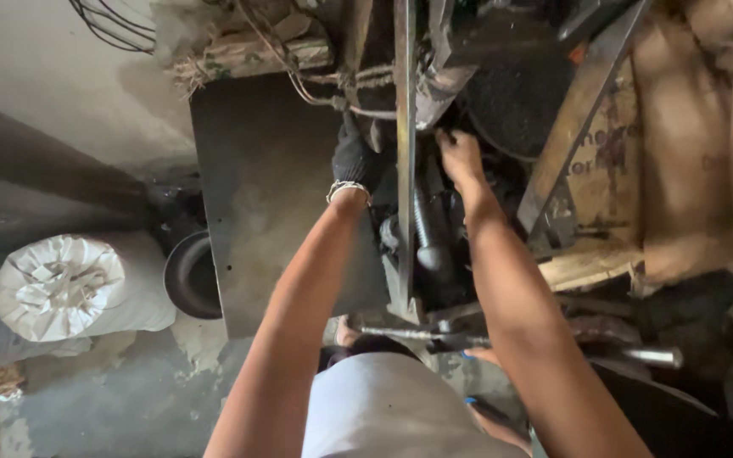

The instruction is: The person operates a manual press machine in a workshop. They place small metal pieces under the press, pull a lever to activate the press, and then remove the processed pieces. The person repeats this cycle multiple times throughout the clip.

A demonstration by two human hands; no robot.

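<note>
— Fabric first, was it, nearest the camera?

— Yes. Pale grey cloth point(392, 407) sat at the bottom edge, over the person's lap, with both bare forearms reaching up and away from it. Just past it lay a thin metal rod point(422, 333) crosswise, and a shiny steel cylinder point(651, 356) stuck out to the right.

— And the hands?

— The left hand point(356, 157) wore a dark glove with a pale cuff at the wrist. It was pressed against the left side of an upright metal bar point(405, 161); whether it was gripping or merely resting there, I could not tell. The right hand point(458, 155) was bare, fingers curled narrowly down into the dark greasy machinery point(439, 229) just right of that bar, touching it. What it held, if anything, was hidden.

— So the machinery stood between the arms?

— Between and ahead of them, beside a flat grey metal plate point(273, 195) on the left.

— Further off?

— To the left, on the concrete floor point(129, 390), a white tied sack point(65, 284) lay beside a dark round pan point(190, 276). To the right stood brown cardboard point(612, 161). Farthest up, tangled wires point(116, 25) hung on the wall.
</note>
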